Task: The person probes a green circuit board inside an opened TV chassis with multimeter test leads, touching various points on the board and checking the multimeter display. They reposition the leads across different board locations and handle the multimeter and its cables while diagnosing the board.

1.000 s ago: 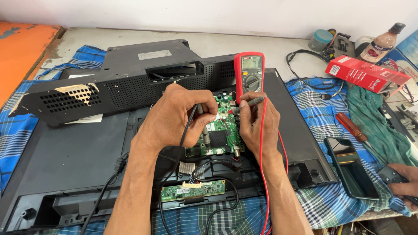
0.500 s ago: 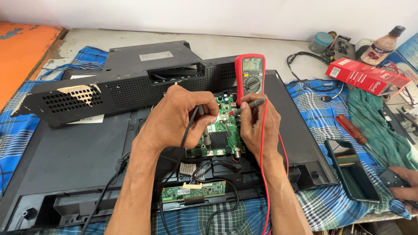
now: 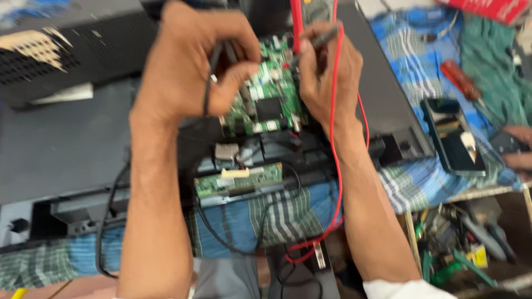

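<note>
My left hand (image 3: 194,66) pinches a black test probe with its black lead (image 3: 111,221) over the green circuit board (image 3: 269,105) inside the opened back of a flat television (image 3: 66,149). My right hand (image 3: 324,72) grips the red test probe, whose red lead (image 3: 335,166) runs down along my forearm. The probe tips at the board are blurred. Only the lower edge of the red multimeter (image 3: 299,16) shows at the top. A narrow second green board (image 3: 238,180) lies below the main one.
The removed black back cover (image 3: 50,55) lies at the upper left. A red-handled screwdriver (image 3: 460,80) and a small black tray (image 3: 451,135) rest on the blue checked cloth to the right. Another person's hand (image 3: 512,147) is at the right edge. A box of tools (image 3: 465,243) sits below.
The view has tilted down and moved closer, so the multimeter is mostly cut off at the top. Both hands still hold their probes on the green board.
</note>
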